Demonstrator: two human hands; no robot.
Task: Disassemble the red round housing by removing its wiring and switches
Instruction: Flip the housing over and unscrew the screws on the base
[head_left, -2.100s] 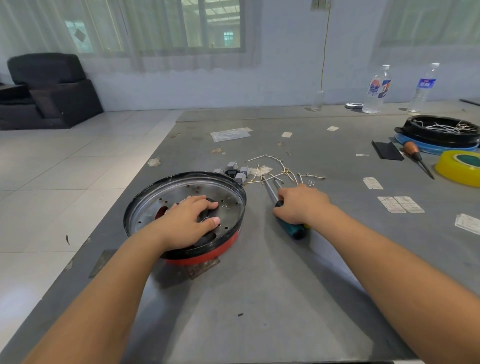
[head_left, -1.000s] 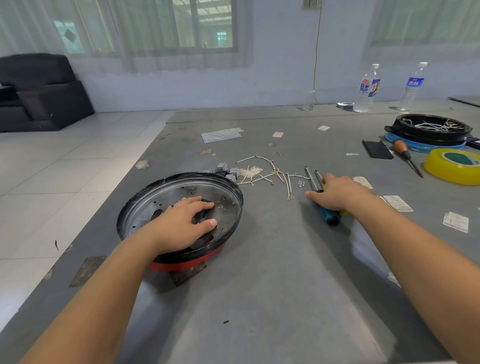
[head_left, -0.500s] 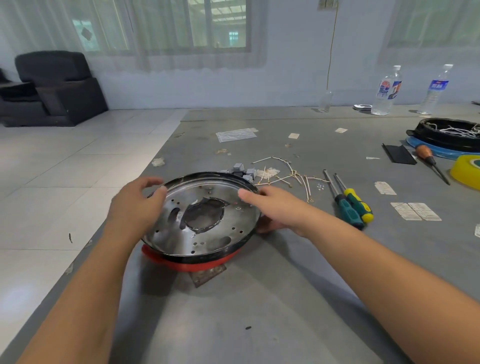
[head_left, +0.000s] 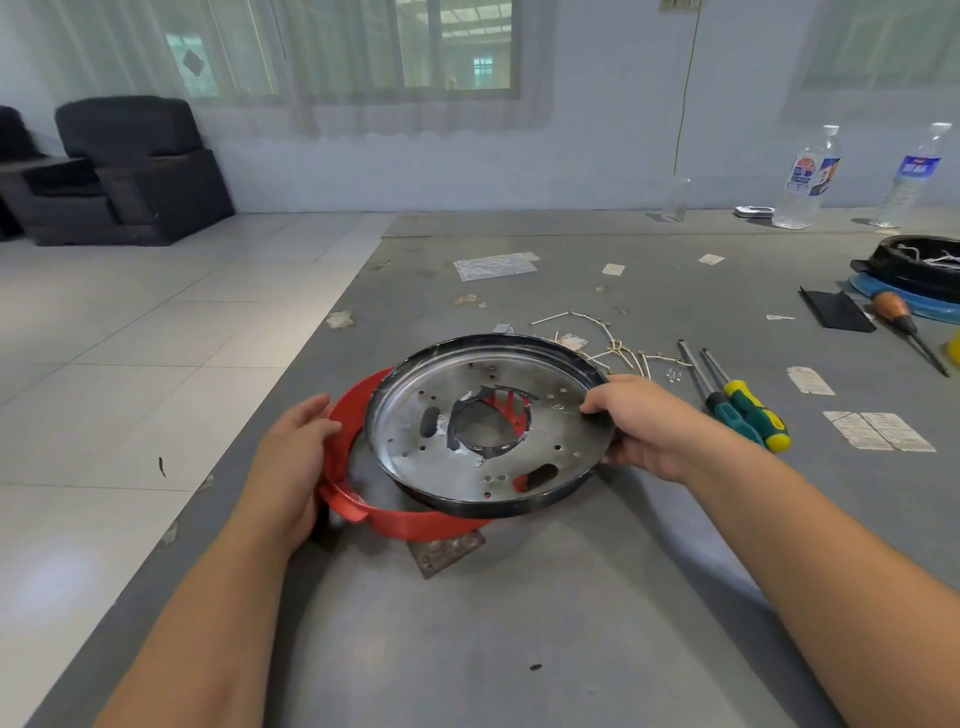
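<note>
Right hand (head_left: 649, 426) pinches the stiff, light-looking metal plate (head_left: 483, 421) by its rim; left hand (head_left: 296, 452) grips the red housing (head_left: 415, 519).

At the centre of the frame, the right hand (head_left: 644, 423) grips the rim of a metal plate (head_left: 483, 426), tilted above the red housing (head_left: 395, 514), which the left hand (head_left: 293, 457) holds. Two screwdrivers (head_left: 737, 402) lie right of them on the grey table (head_left: 519, 623).

Soft window daylight, wide-angle edge distortion
</note>
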